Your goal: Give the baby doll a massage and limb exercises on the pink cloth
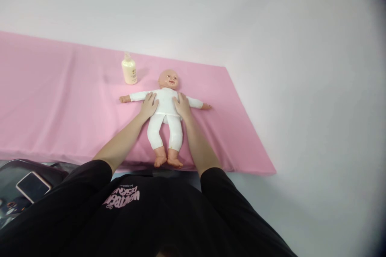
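1. The plastic baby doll in a white one-piece suit (165,116) lies face up on the pink padded mat (60,100), arms spread to both sides, bare feet towards me near the mat's front edge.
2. My left hand (149,105) rests flat and open on the doll's chest by its shoulder, fingers spread, holding nothing.
3. My right hand (182,105) lies the same way on the other side of the chest, palm down, open, gripping nothing.
4. A small cream-coloured lotion bottle with a pale cap (129,70) stands upright on the mat, just beyond the doll's outstretched arm and beside its head.
5. To my lower left, off the mat, a smartphone with a pinkish case (33,186) lies on a dark bag (57,170).
6. Risk, as I judge it: the doll is light and its suit looks smooth, so uneven pressure from my palms could slide it sideways or towards the near edge, where the feet already lie close. A wide sweep of my left arm could also knock the bottle over.
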{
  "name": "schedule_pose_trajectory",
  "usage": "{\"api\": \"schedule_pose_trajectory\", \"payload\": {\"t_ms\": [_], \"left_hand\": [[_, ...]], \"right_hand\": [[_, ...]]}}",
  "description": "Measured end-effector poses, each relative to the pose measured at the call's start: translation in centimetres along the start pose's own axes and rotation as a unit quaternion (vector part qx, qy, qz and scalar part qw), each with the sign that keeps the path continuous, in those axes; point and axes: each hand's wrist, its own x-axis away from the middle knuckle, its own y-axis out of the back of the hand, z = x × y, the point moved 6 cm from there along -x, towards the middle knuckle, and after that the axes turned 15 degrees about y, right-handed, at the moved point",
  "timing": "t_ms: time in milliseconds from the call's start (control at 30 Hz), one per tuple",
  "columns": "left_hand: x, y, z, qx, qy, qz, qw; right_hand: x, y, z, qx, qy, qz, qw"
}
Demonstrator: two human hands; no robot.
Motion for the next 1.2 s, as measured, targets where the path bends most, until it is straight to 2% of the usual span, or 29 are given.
{"api": "schedule_pose_trajectory", "payload": {"t_ms": [200,500,633,700,800,900,1033,1200], "left_hand": [[0.2,0.8,-0.2,0.003,0.008,-0.010,1.000],[1.8,2.7,-1.7,-0.082,0.041,-0.034,0.995],[2.5,2.5,-2.8,-0.088,-0.011,-0.049,0.995],[3.0,1.8,-3.7,-0.089,-0.076,-0.017,0.993],[3.5,0.6,-4.6,-0.087,-0.163,0.046,0.982],[3.1,0.0,-4.4,-0.072,-0.179,0.068,0.979],[1.7,-0.3,-3.1,-0.036,-0.169,0.069,0.982],[0.1,0.3,-1.1,-0.039,-0.106,0.033,0.993]], "right_hand": [[0.7,0.9,-2.3,0.030,-0.046,-0.010,0.998],[0.7,1.5,-3.1,0.056,-0.055,-0.023,0.997],[0.8,0.9,-0.9,0.046,-0.047,0.013,0.998],[0.9,0.0,1.4,0.029,-0.011,0.046,0.998],[1.1,-1.1,5.2,0.041,0.090,0.103,0.990],[1.0,-1.4,6.6,0.034,0.125,0.129,0.983],[0.1,-0.9,4.9,0.011,0.101,0.096,0.990],[-0.6,-1.0,1.3,-0.006,0.055,0.058,0.997]]}}
